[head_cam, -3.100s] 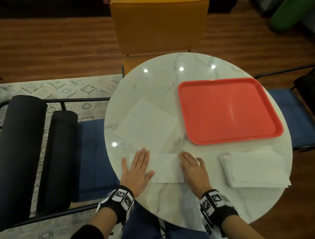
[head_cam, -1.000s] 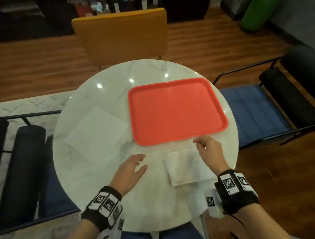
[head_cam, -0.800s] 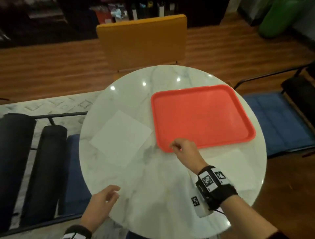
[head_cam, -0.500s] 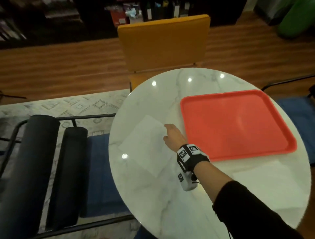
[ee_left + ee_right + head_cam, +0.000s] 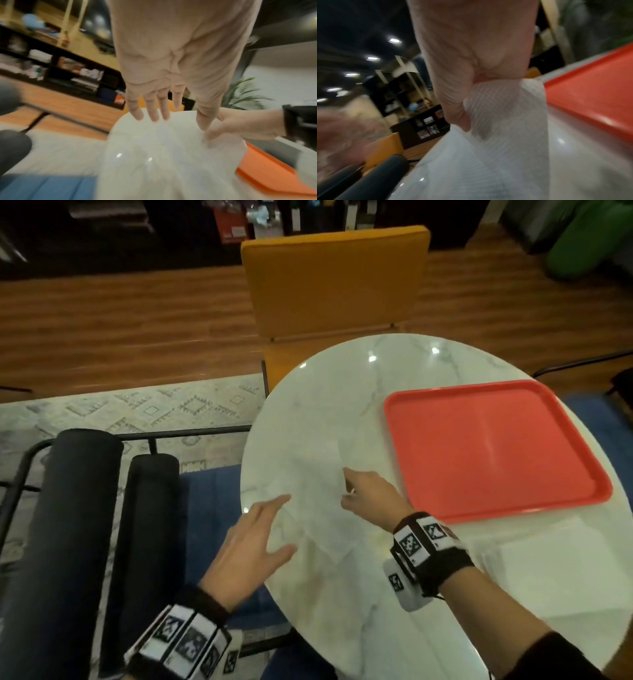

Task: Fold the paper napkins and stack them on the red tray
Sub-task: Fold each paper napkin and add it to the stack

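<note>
Since half a second ago the left hand (image 5: 247, 546) has come back, fingers spread loose above the marble surface (image 5: 342, 604). Her right hand (image 5: 368, 497) pinches the unfolded paper napkin (image 5: 310, 491) by its edge, left of the red tray (image 5: 486, 446). Wristband markers carry no readable writing; the napkin stack (image 5: 548, 546) blurs into glare.

Dim indoor light falls from overhead fixtures — small bright spots of glare sit on the glossy counter (image 5: 342, 392) beyond the fingers (image 5: 277, 501). The room behind is dark and murky. Both wrist views are heavily motion-blurred, background shelves smeared, with straight lines bowing toward the edges. In the right wrist view the napkin (image 5: 501, 121) weave just below the fingers stays fairly sharp — all else soft.
</note>
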